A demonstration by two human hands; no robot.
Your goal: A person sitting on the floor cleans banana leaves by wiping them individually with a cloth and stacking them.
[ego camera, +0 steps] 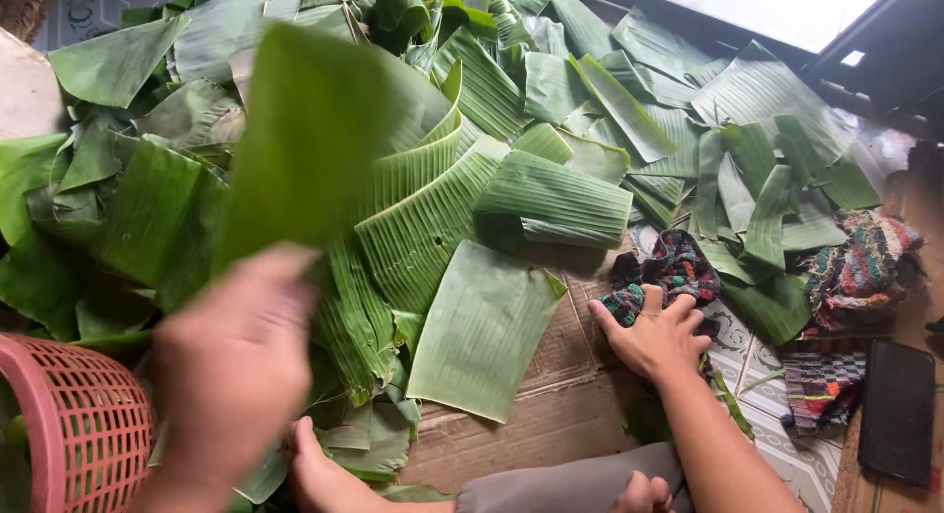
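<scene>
The left hand (231, 365), blurred close to the camera, has its fingers closed on the lower edge of a large banana leaf piece (315, 139), which stands up above and beyond the fingertips. The right hand (657, 334) lies flat on the cardboard sheet (551, 415) with its fingers bent over the near edge of a multicoloured woven cloth (674, 267), pressing on it rather than lifting it. Between the two hands one cut leaf section (484, 331) lies flat and separate on the cardboard; judging by this, the work seems barely begun, as the heap of leaves (551, 129) beyond the fingers looks largely unsorted. A pink plastic basket (74, 434) sits left of the left wrist
</scene>
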